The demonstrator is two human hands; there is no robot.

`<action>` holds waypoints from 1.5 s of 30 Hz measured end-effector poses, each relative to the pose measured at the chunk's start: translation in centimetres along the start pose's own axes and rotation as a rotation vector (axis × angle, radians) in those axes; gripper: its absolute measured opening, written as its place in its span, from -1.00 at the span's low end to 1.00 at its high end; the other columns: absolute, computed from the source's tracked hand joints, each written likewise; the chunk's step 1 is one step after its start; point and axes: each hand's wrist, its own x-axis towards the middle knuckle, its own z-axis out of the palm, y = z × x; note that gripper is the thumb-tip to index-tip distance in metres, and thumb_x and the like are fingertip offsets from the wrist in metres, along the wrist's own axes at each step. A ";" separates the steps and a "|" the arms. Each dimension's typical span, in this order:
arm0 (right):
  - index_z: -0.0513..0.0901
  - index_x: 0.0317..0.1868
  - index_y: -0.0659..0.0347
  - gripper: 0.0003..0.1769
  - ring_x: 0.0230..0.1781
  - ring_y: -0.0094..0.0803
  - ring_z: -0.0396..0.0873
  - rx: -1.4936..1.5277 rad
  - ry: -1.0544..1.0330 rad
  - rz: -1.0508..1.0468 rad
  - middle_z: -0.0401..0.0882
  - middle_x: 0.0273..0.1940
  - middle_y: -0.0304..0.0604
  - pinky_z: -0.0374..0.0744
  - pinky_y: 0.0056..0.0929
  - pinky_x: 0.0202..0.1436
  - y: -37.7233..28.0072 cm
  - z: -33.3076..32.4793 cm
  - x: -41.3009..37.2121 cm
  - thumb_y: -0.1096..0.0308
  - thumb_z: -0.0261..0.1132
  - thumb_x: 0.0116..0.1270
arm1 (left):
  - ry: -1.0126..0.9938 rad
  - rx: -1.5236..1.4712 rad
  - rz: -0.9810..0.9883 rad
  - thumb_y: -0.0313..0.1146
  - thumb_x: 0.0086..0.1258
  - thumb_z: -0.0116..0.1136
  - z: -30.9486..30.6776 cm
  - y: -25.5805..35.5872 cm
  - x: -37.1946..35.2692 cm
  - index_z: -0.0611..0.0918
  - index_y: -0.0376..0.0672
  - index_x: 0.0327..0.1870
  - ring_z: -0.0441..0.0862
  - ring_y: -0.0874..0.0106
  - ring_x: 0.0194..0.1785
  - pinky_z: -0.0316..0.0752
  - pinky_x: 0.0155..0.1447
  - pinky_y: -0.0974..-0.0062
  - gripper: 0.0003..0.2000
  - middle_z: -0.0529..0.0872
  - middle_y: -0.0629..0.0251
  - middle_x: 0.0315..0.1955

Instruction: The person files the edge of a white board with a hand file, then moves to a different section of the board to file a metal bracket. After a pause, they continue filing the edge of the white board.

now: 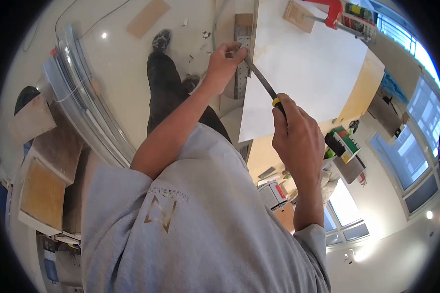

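My right hand (299, 134) is wrapped round the black and yellow handle of a long, narrow, dark file (263, 79). The blade points up and left, crossing the near corner area of a large white board (303, 73). At the blade's far end my left hand (225, 63) is closed, thumb and fingertips pinching the tip beside the board's left edge. The handle end lies over the white surface. Part of the tip is hidden by my left fingers.
A red clamp (334, 13) with a wood block (298, 17) grips the board's far end. Metal profiles (90, 97) lie bundled at left, near wooden boxes (43, 193). A loose wood piece (148, 18) and debris lie on the floor. Tools (274, 190) sit right of my body.
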 end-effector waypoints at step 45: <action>0.54 0.14 0.15 -0.73 -0.23 0.18 0.72 0.068 -0.021 -0.004 0.75 -0.23 0.08 0.63 0.12 -0.18 0.4 1.5 5.7 0.28 0.22 0.52 | -0.007 -0.015 0.023 -0.05 0.55 0.33 -1.6 0.6 6.3 0.59 -0.29 0.33 0.63 0.52 0.07 0.60 0.10 0.45 -0.47 0.70 0.29 0.05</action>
